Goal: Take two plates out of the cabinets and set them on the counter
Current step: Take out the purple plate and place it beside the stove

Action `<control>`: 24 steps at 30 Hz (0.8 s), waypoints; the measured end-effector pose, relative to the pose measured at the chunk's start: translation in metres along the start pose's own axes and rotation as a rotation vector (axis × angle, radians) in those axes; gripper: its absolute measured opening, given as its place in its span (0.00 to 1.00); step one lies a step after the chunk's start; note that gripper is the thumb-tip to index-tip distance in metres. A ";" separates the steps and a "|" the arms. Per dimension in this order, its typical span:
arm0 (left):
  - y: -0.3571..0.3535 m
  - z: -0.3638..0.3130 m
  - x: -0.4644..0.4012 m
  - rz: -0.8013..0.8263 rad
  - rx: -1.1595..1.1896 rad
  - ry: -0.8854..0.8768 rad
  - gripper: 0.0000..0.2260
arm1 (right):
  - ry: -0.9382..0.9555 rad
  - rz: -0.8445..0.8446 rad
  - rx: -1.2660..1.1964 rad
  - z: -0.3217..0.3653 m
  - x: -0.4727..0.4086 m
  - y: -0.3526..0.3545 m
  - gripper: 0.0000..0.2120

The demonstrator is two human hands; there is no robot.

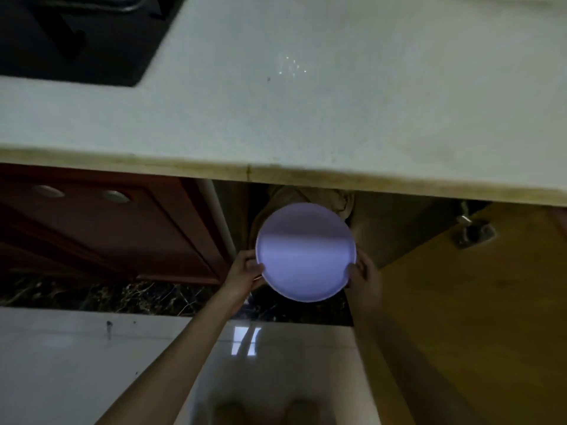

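A round pale lilac plate (305, 251) hangs level in front of the open lower cabinet (377, 228), below the counter's front edge. My left hand (245, 269) grips its left rim, thumb on top. My right hand (363, 273) grips the right rim the same way. The pale counter (306, 118) stretches above the plate. Only this one plate shows; the cabinet's inside is dark, with a crumpled beige bag (294, 194) behind the plate.
A black hob (70, 38) is set into the counter at the far left. The open cabinet door (478, 302), yellow wood with a hinge, stands to the right of my right arm. A closed reddish door (101, 231) is on the left. Glossy floor tiles lie below.
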State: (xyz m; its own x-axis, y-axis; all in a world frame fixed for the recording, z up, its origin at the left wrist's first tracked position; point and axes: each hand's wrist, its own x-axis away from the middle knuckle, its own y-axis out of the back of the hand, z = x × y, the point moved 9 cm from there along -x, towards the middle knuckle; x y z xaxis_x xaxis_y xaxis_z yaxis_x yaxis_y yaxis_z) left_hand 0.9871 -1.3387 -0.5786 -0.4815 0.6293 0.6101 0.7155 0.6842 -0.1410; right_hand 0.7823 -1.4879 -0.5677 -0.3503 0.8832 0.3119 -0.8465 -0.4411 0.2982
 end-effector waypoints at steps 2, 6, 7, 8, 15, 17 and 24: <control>0.005 -0.012 0.032 -0.026 0.003 0.018 0.09 | -0.036 0.021 0.025 0.012 0.023 0.004 0.19; 0.026 -0.026 0.088 -0.081 -0.009 0.079 0.14 | -0.081 0.075 0.016 0.052 0.069 0.003 0.19; 0.032 -0.030 0.104 -0.096 -0.004 0.094 0.16 | -0.063 0.084 -0.002 0.064 0.082 0.003 0.19; 0.038 -0.034 0.120 -0.107 0.006 0.097 0.16 | -0.053 0.092 -0.024 0.075 0.094 0.004 0.19; 0.067 -0.069 0.229 -0.145 0.046 0.110 0.15 | -0.106 0.165 -0.023 0.142 0.178 0.001 0.16; 0.074 -0.079 0.257 -0.180 0.068 0.105 0.13 | -0.076 0.196 0.001 0.163 0.195 -0.001 0.17; 0.102 -0.126 0.343 -0.291 0.154 0.034 0.13 | 0.040 0.287 -0.051 0.253 0.246 -0.007 0.18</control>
State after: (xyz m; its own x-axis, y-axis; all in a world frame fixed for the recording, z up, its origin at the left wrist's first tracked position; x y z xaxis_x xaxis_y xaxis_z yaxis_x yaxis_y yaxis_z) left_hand 0.9584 -1.0999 -0.2859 -0.6354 0.3885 0.6673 0.4646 0.8826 -0.0715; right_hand 0.8031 -1.3081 -0.2649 -0.5928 0.7298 0.3405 -0.7294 -0.6658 0.1572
